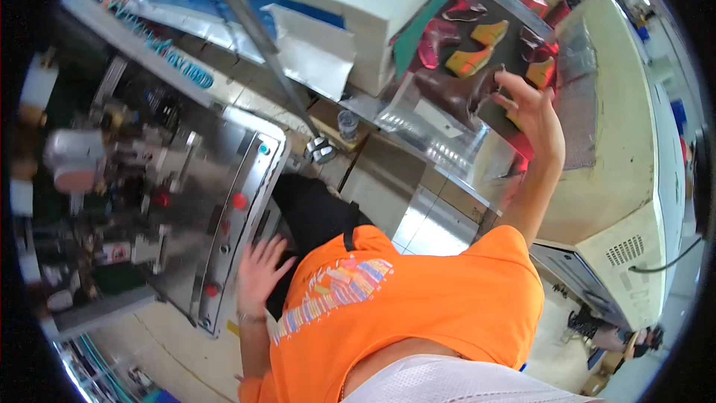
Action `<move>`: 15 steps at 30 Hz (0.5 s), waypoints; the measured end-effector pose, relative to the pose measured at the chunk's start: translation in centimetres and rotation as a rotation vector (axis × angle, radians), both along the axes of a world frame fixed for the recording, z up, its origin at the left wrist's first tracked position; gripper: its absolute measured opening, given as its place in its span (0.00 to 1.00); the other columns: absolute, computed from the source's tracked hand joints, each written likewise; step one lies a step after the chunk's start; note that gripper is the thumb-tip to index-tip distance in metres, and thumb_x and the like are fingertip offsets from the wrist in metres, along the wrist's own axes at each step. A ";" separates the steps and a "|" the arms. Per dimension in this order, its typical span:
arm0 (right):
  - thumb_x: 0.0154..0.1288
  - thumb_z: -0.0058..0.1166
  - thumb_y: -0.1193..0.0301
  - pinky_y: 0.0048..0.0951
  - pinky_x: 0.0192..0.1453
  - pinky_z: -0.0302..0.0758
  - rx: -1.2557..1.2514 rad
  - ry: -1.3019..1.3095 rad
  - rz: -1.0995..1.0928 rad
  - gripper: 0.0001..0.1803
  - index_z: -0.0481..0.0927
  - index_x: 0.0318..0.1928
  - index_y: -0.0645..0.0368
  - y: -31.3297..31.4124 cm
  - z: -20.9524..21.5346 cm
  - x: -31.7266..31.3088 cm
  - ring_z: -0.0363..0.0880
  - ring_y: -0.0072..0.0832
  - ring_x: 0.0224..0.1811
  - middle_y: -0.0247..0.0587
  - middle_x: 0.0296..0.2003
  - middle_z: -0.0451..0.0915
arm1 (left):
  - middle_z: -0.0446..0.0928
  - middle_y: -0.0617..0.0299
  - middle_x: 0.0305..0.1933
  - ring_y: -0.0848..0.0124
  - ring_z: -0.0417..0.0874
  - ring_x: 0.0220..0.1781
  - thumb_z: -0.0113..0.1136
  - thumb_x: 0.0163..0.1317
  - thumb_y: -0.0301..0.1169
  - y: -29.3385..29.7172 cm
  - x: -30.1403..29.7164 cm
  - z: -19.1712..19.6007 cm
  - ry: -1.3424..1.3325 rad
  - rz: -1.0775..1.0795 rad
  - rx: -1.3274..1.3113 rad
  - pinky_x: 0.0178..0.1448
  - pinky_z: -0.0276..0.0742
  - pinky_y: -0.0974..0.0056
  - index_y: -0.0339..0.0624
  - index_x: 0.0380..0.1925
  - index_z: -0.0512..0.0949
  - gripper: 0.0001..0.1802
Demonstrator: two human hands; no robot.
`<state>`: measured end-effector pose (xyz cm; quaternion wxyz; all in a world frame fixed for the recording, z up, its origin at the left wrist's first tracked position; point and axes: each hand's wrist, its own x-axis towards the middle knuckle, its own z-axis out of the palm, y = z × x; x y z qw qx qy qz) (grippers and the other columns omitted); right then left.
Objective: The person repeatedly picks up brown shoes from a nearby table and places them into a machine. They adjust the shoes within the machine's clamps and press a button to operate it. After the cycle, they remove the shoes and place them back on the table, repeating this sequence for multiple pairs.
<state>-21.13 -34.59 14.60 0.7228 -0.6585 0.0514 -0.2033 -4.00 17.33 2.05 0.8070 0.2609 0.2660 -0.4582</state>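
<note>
My right hand (535, 116) reaches out to the upper right with its fingers apart and slightly curled. Its fingertips are at the edge of a dark brown boot-shaped shoe upper (451, 93); whether they touch it I cannot tell. The brown upper lies at the near end of a dark conveyor belt (466, 33), partly over a clear plastic sheet (436, 134). Low on the left, my left hand (262, 272) has its fingers spread and holds nothing. It is beside the edge of a machine's metal control panel (237, 216) with red and green buttons.
Yellow shoe pieces (470, 62) and a pink one (438, 41) lie on the belt, by a beige machine housing (611, 119). A metal pole (261, 45) slants down past a clear cup (347, 124). Another person (619, 338) is at the far lower right.
</note>
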 end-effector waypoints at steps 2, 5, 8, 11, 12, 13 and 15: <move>0.63 0.24 0.42 0.39 0.62 0.54 -0.351 -0.006 0.178 0.42 0.69 0.51 0.73 6.6 3.9 0.3 0.60 0.40 0.59 0.52 0.54 0.67 | 0.49 0.51 0.68 0.57 0.49 0.69 0.37 0.60 0.59 -7.1 -0.9 4.8 -0.166 -0.397 -0.293 0.62 0.49 0.35 0.45 0.64 0.48 0.39; 0.57 0.42 0.40 0.42 0.61 0.57 -0.458 -0.223 0.799 0.44 0.69 0.50 0.76 13.0 5.7 3.3 0.63 0.47 0.57 0.57 0.51 0.68 | 0.52 0.53 0.66 0.56 0.53 0.67 0.41 0.53 0.65 -11.2 -2.3 7.1 -0.361 -0.286 -0.520 0.61 0.53 0.37 0.46 0.63 0.51 0.45; 0.58 0.51 0.55 0.44 0.60 0.58 -0.761 -0.263 1.003 0.34 0.65 0.53 0.73 22.2 8.2 6.8 0.58 0.50 0.62 0.57 0.55 0.64 | 0.61 0.57 0.61 0.62 0.63 0.62 0.44 0.54 0.63 -9.9 0.6 8.3 -0.277 0.083 -0.393 0.63 0.59 0.51 0.47 0.60 0.58 0.41; 0.58 0.50 0.59 0.46 0.61 0.57 -0.882 -0.421 0.949 0.31 0.63 0.53 0.71 30.1 7.5 10.6 0.55 0.50 0.63 0.55 0.55 0.62 | 0.69 0.56 0.56 0.64 0.71 0.55 0.40 0.58 0.60 -7.7 2.8 11.8 -0.524 0.187 -0.394 0.61 0.65 0.61 0.44 0.57 0.63 0.36; 0.56 0.52 0.62 0.45 0.60 0.59 -0.906 -0.494 0.882 0.31 0.63 0.53 0.71 32.2 6.8 11.6 0.56 0.50 0.62 0.55 0.55 0.62 | 0.69 0.56 0.55 0.64 0.71 0.55 0.40 0.58 0.60 -6.9 3.5 12.5 -0.591 0.221 -0.383 0.60 0.65 0.61 0.44 0.57 0.63 0.36; 0.55 0.54 0.63 0.44 0.58 0.60 -0.894 -0.547 0.877 0.31 0.63 0.54 0.71 34.0 6.6 12.5 0.57 0.49 0.61 0.55 0.55 0.63 | 0.69 0.56 0.55 0.64 0.71 0.55 0.40 0.58 0.60 -5.6 3.9 12.9 -0.641 0.274 -0.366 0.60 0.65 0.61 0.44 0.57 0.63 0.36; 0.53 0.55 0.65 0.43 0.57 0.61 -0.847 -0.588 0.922 0.31 0.63 0.54 0.70 36.3 6.4 13.7 0.60 0.47 0.60 0.54 0.54 0.64 | 0.69 0.56 0.55 0.64 0.72 0.54 0.40 0.58 0.59 -3.1 4.7 12.7 -0.700 0.369 -0.335 0.60 0.66 0.61 0.43 0.57 0.63 0.36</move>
